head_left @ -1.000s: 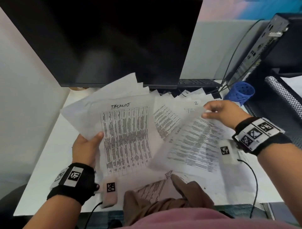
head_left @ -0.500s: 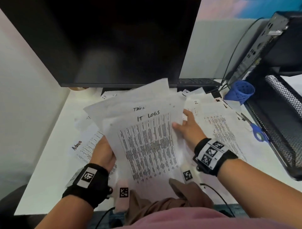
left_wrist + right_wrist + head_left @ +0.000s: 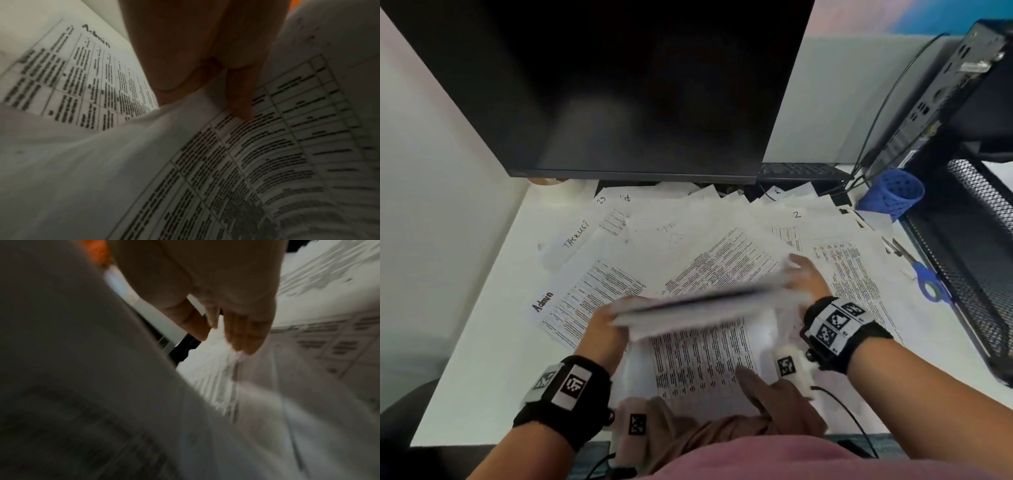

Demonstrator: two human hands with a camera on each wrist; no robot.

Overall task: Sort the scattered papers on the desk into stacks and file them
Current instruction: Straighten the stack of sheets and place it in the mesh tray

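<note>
The monitor [image 3: 599,85] fills the back of the bench [image 3: 482,370], and in front of it the loose papers [image 3: 722,233] lie fanned over one another, nothing squared up yet. Just below the monitor's left end lies a sheet headed "Tasklist" [image 3: 575,236]; nearer me than that, the "Admin" sheet [image 3: 585,301] lies flat. Right of the monitor a blue cup [image 3: 893,193] stands beside a black mesh tray [image 3: 983,240], with scissors [image 3: 928,277] next to the tray.

I judge I am still gathering: between my hands I hold a thin bundle of sheets [image 3: 709,305], blurred and nearly edge-on, above the spread in front of the monitor. My left hand [image 3: 602,329] grips its left end. My right hand [image 3: 804,277] lies against the right end, fingers fairly straight; whether it pinches I cannot tell.

Next, I think, the bundle needs its edges knocked level, then a spot of its own away from the unsorted spread.
</note>
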